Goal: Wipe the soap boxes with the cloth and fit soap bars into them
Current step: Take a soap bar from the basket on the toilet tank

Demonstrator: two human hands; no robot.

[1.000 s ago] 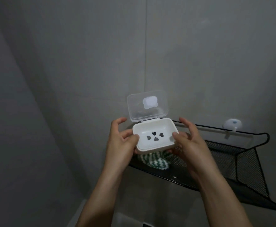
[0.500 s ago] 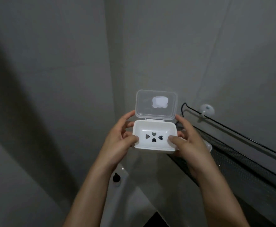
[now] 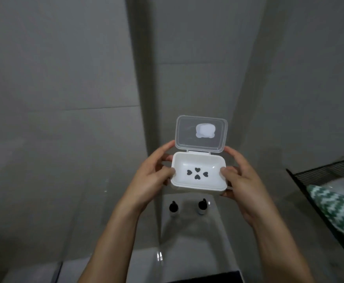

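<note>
Premises: a home bathroom. Large grey wall tiles (image 3: pixel 65 78) meet at a corner. A black wire rack (image 3: pixel 318 176) holds a green-and-white cloth (image 3: pixel 336 207).

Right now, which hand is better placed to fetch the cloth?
Right hand, probably: the cloth lies in the rack on its side, while the left hand could hold the box.

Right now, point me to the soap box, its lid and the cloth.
soap box (image 3: pixel 197 180): head view, inner floor of the white tray.
lid (image 3: pixel 189 131): head view, clear panel, standing open.
cloth (image 3: pixel 334 207): head view, green-white knit.
</note>
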